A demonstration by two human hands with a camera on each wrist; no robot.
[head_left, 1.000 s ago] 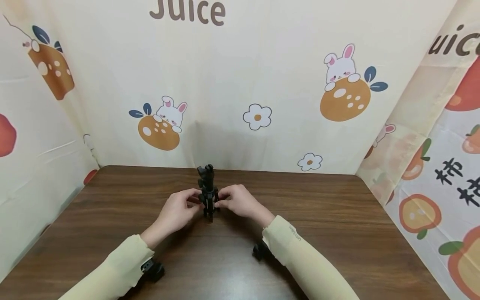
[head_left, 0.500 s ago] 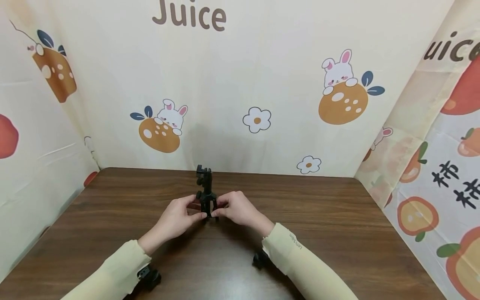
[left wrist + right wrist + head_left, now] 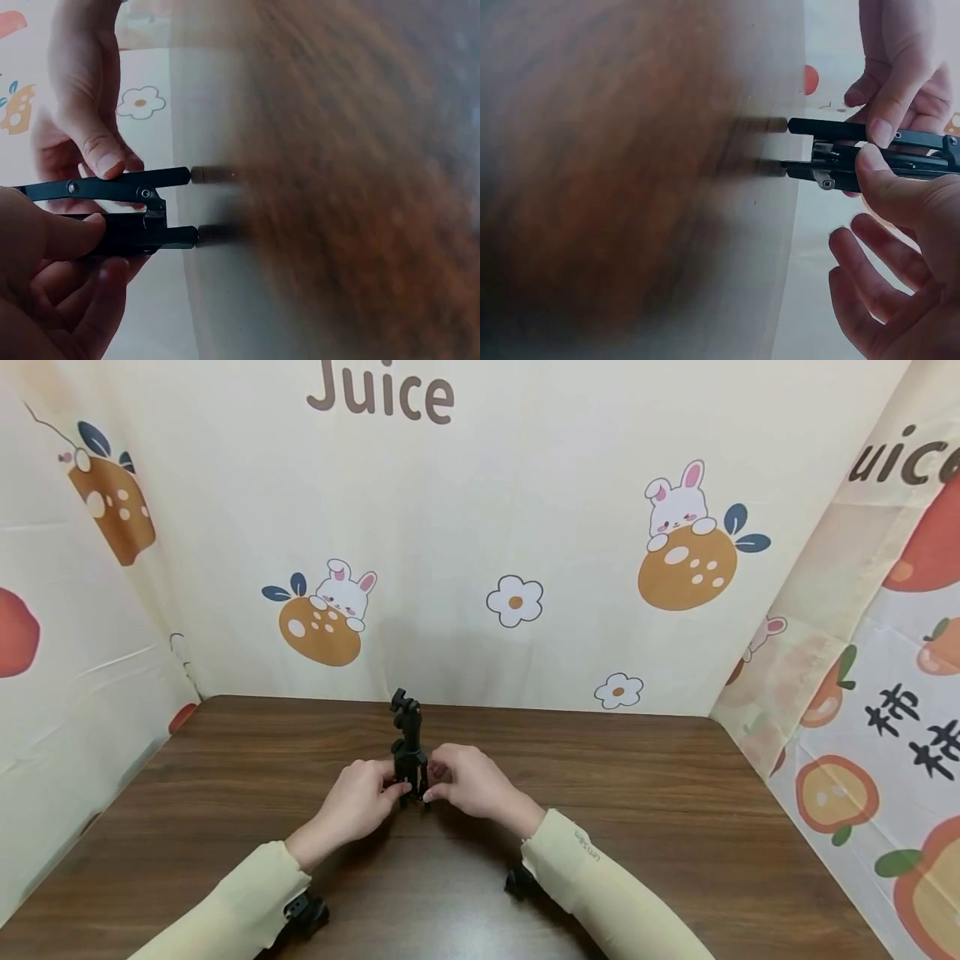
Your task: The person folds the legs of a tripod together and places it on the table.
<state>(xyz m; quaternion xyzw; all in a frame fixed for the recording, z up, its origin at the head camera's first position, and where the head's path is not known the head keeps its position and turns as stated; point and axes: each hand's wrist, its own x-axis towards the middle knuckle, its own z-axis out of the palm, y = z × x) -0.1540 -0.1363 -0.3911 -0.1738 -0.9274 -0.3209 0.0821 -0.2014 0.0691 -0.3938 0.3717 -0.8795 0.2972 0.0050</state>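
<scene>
A small black tripod (image 3: 408, 727) stands upright near the back of the wooden table, its legs close together. My left hand (image 3: 358, 800) holds a leg from the left, the thumb laid along it and the fingers behind. From the other side my right hand (image 3: 474, 785) pinches a leg low down with thumb and forefinger. In the right wrist view the other fingers (image 3: 881, 274) of that hand are held away from the tripod. The leg tips (image 3: 196, 236) come down right at the tabletop. A metal-ended brace (image 3: 825, 180) joins the legs.
The brown table (image 3: 637, 827) runs back to a hanging cloth (image 3: 450, 527) printed with rabbits, oranges and flowers. More printed cloth hangs at both sides. A dark wrist camera (image 3: 306, 914) sits under the left sleeve, another camera (image 3: 519, 881) under the right.
The tripod has turned and shifted slightly toward me and to the left, and its legs stand closer together. Both hands have slid lower on the legs.
</scene>
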